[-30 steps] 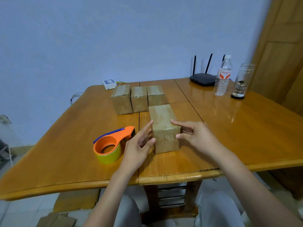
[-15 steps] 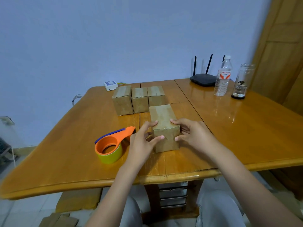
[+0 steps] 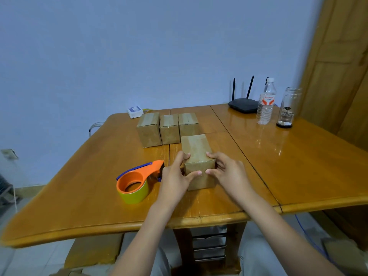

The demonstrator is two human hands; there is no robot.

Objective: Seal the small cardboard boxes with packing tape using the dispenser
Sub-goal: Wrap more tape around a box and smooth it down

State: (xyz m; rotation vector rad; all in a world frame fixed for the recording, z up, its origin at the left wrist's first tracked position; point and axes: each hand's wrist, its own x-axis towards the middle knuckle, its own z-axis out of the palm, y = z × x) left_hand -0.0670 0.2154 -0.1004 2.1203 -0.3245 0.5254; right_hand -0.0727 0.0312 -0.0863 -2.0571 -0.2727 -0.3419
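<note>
- I have both hands clamped on the near box (image 3: 198, 156): the left hand (image 3: 175, 178) wraps its left side, thumb on the top edge and a fingertip on the front face; the right hand (image 3: 227, 172) mirrors that on the right side.
- The box sits right between the hands, its long axis running straight away from me, its short front face toward me. Glossy tape seems to run along its top, so I judge it sealed or nearly so.
- The tape dispenser (image 3: 137, 181) lies just left of the left hand, nose pointing at that hand; the left hand is the nearer one to reach it.
- Three more boxes (image 3: 169, 128) stand in a row just beyond the held box, the rightmost almost touching its far end. Pushing the held box forward would bump that one.
- Far right of the hands on the surface (image 3: 298, 156): a router (image 3: 243, 104), a water bottle (image 3: 266, 102) and a glass jar (image 3: 286, 108), well apart from the work.
</note>
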